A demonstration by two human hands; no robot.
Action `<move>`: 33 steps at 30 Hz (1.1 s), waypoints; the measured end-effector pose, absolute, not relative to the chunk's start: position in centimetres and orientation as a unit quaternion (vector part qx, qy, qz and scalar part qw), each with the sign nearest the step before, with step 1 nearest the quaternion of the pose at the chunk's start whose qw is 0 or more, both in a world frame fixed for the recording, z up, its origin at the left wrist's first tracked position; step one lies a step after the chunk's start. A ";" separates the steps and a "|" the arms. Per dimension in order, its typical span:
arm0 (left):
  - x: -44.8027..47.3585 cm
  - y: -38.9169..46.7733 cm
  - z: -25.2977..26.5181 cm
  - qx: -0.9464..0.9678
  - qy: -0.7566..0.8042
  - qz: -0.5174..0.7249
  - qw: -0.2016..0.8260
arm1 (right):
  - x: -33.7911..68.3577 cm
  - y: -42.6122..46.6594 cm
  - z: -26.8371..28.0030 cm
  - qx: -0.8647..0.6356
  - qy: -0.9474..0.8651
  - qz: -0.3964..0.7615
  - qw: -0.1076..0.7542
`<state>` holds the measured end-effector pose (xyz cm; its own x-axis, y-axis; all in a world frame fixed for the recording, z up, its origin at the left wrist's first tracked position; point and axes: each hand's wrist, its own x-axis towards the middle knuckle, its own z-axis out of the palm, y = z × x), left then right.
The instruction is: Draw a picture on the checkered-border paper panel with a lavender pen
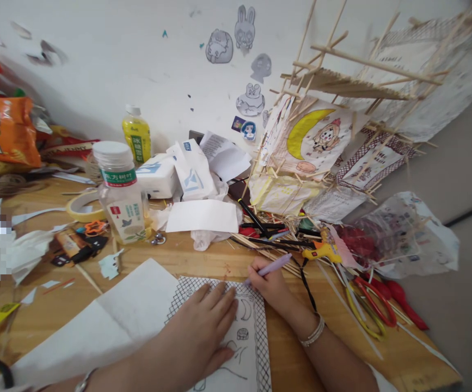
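Note:
A sheet of drawing paper (252, 354) lies on the table before me, with a crosshatched border and line drawings such as a crescent and a small round figure. My left hand (203, 332) rests flat across it, fingers stretched out, covering part of the drawing. My right hand (268, 286) grips a light purple pen (275, 264), its tip end at the sheet's upper right border. Under and left of the drawing spreads a larger blank white sheet (97, 332).
A clear plastic bottle (123, 212), a tape roll (83, 207) and tissue packs (192, 169) stand at the back left. To the right are a stick frame with drawn panels (313, 136), a yellow glue gun (323, 251), scissors (372, 305) and loose sticks and pens. A wall rises behind.

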<state>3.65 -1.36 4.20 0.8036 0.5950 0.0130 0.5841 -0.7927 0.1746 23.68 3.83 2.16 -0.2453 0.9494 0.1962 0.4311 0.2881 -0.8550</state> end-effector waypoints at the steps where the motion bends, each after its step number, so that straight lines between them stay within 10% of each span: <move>1: 3.7 -1.4 4.2 0.946 0.314 0.030 0.078 | 23.7 3.8 2.2 -0.487 -0.710 0.344 0.374; 33: 3.1 -0.5 2.5 0.935 0.317 0.142 0.075 | 24.1 4.1 2.0 -0.516 -0.625 0.379 0.446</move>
